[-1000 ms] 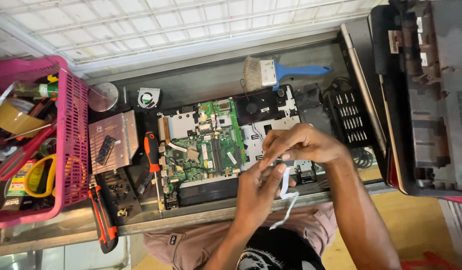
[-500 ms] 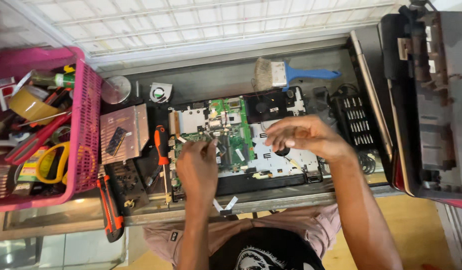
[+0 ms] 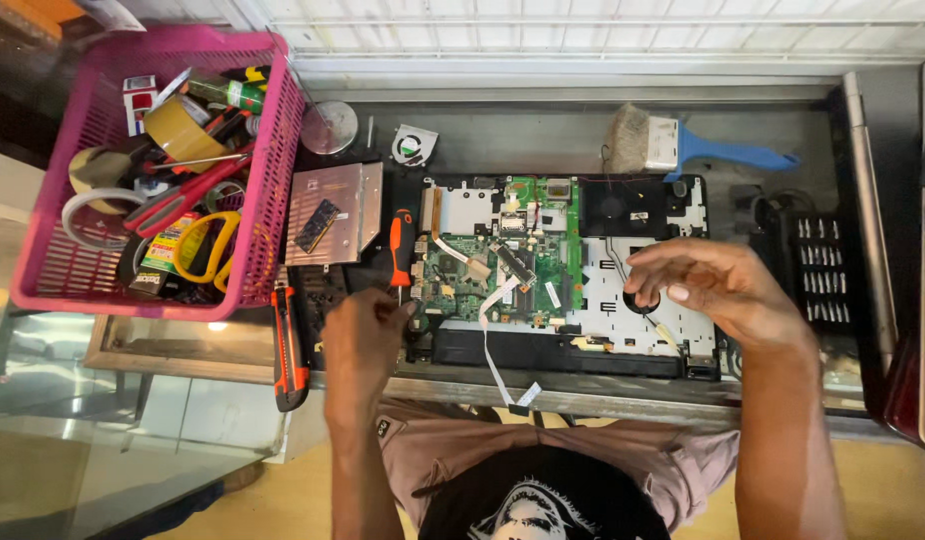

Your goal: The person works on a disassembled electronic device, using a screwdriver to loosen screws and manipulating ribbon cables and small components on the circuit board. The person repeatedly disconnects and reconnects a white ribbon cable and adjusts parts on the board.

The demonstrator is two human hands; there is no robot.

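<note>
An opened laptop base (image 3: pixel 623 340) lies on the bench with its green motherboard (image 3: pixel 503 262) exposed. A white ribbon cable (image 3: pixel 495 345) trails from the board over the front edge. My left hand (image 3: pixel 368 330) sits at the base's left end, fingers closed on the lower end of an orange-handled screwdriver (image 3: pixel 401 245) lying there. My right hand (image 3: pixel 723 288) hovers over the right part of the base, fingers loosely curled and apart, holding nothing, next to a small round black part (image 3: pixel 643 300).
A pink basket (image 3: pixel 268 200) of tapes, scissors and tools stands at the left. Beside it lie a metal drive caddy (image 3: pixel 358 205), a small fan (image 3: pixel 413 145) and an orange utility knife (image 3: pixel 290 350). A blue-handled brush (image 3: pixel 703 150) and a bit set (image 3: pixel 818 270) lie right.
My left hand left the spot beside my right hand, moved left across the board and closed on the screwdriver's end. My right hand opened and stays over the right side.
</note>
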